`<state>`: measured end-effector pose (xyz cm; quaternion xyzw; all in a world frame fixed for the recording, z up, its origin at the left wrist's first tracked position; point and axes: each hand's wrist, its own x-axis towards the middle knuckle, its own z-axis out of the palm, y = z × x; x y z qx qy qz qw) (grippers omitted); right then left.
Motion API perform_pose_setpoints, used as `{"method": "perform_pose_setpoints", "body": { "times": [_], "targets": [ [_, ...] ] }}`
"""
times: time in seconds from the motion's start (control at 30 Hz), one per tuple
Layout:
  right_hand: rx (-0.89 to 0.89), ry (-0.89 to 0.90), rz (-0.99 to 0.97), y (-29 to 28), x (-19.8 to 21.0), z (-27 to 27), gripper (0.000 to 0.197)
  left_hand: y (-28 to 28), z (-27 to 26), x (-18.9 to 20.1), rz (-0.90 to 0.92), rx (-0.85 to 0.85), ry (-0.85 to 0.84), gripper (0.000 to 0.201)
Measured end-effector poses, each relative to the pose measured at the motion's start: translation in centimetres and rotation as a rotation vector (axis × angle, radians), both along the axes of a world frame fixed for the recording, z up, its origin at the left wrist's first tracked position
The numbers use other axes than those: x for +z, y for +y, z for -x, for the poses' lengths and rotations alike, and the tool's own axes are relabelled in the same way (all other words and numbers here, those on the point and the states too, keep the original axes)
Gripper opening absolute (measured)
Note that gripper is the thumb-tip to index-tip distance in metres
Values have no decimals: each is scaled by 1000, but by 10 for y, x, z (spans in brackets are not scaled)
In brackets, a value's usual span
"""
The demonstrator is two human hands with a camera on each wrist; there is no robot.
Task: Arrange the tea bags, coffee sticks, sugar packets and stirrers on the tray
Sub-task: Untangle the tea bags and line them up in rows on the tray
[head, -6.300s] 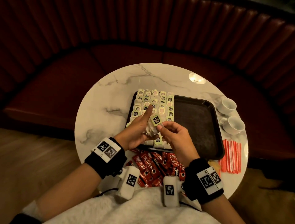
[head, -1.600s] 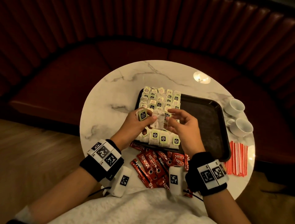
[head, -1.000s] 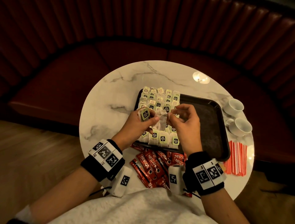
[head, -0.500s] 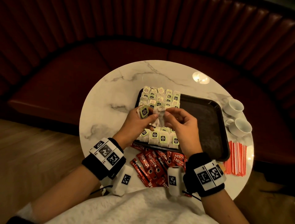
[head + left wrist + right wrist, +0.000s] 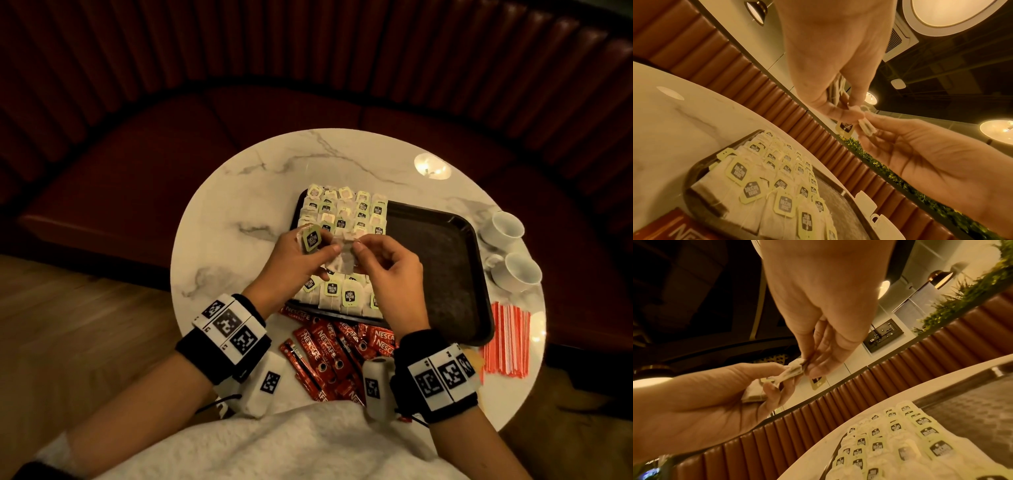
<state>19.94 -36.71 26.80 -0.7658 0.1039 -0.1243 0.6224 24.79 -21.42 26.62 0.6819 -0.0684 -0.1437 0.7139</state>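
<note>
Above tray point(image 5: 442, 274), both grips pinching teabag point(image 5: 342, 260)

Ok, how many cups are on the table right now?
2. Both white cups stand on the table just off the tray's right edge: the far cup and the near cup, side by side. None hidden as far as the head view shows.

Head view: both hands cover the middle rows of tea bags point(image 5: 346, 212) on the tray point(image 5: 442, 260); count there not determinable. Right wrist band hides part of the coffee sticks point(image 5: 329, 349) and the near end of the stirrers point(image 5: 507, 339). Sugar packets not identifiable. Left wrist view: cups point(image 5: 879, 216) cut off by bottom edge. Far tag print too small to read.
</note>
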Motion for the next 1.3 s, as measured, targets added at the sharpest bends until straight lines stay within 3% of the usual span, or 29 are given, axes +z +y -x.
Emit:
{"method": "perform_pose_setpoints", "body": {
  "times": [0.17,0.5,0.73,0.9,1.03,1.17,1.3],
  "targets": [
    [4,18,-59,-2,2,1,7,-1,-3,-1,72,86,65,13],
    [45,84,-55,0,2,10,2,-1,-6,-2,160,117,101,6],
    [22,103,-209,-5,4,11,9,1,-6,-5,180,110,76,30],
    [22,300,-423,-2,8,8,34,2,-6,1,212,9,71,20],
    [71,491,-595,3,11,6,45,1,-3,3,130,-101,27,17],
    [84,393,-830,0,13,6,41,2,1,3,43,-203,12,19],
    [8,218,-889,-10,11,2,32,2,4,4,-10,-247,8,19]
  ]
}}
